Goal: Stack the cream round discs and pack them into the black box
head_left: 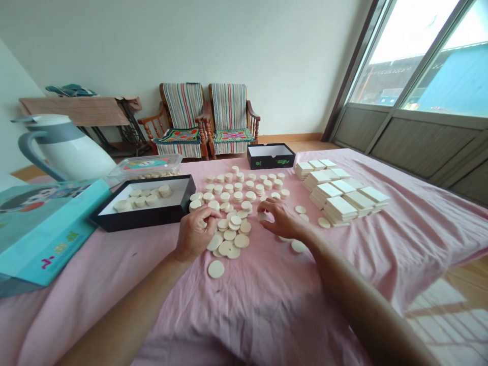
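Pale round discs, which look like wood, lie in a loose pile (230,235) between my hands. Behind the pile, more discs stand in rows of short stacks (238,196). My left hand (195,230) is curled closed at the pile's left edge, and a bit of a pale disc shows between its fingers. To the right of the pile, my right hand (281,216) pinches another disc (263,216) between thumb and fingertips, just above the cloth. One single disc (216,269) lies nearer to me. A few loose discs (298,246) lie beneath and beside my right wrist.
At left are a black box (141,221) with discs inside, a turquoise box (49,229), a clear lidded container (148,163) and a white jug (72,147). A second black box (271,160) stands at the back. Stacked square tiles (341,203) occupy the right. Pink cloth (244,315) covers the table.
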`<state>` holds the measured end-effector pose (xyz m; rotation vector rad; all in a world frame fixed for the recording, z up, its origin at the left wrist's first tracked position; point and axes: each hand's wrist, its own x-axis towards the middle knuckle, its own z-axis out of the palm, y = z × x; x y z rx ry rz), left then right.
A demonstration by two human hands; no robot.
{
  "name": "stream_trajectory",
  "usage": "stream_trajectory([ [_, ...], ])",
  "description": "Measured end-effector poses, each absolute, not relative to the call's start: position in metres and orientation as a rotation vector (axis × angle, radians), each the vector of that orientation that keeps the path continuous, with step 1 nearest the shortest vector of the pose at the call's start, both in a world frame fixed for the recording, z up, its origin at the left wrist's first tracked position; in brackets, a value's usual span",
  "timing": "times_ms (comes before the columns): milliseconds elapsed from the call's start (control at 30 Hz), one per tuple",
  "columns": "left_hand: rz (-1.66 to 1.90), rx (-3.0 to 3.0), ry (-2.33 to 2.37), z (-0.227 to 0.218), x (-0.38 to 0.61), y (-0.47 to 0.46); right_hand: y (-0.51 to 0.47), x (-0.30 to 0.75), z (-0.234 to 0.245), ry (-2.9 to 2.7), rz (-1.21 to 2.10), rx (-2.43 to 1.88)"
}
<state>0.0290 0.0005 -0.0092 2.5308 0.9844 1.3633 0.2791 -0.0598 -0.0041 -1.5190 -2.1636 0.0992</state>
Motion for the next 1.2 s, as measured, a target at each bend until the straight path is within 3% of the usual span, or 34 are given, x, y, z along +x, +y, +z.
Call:
stream_trajectory([
  [467, 1.337, 2.527, 1.052, -0.008, 0.027, 0.001, -0.060, 0.291, -0.004, -1.993, -0.006, -1.446],
  [833, 1.279, 2.534, 1.029, -0.007, 0.026, 0.000, -0.061, 0.296, 0.014, -2.339, 0.256, -1.632],
  [1200, 1.269, 2.527, 1.031, -0.005, 0.026, -0.001, -0.095, 0.341, 0.034, -2.134, 0.324, -1.673],
])
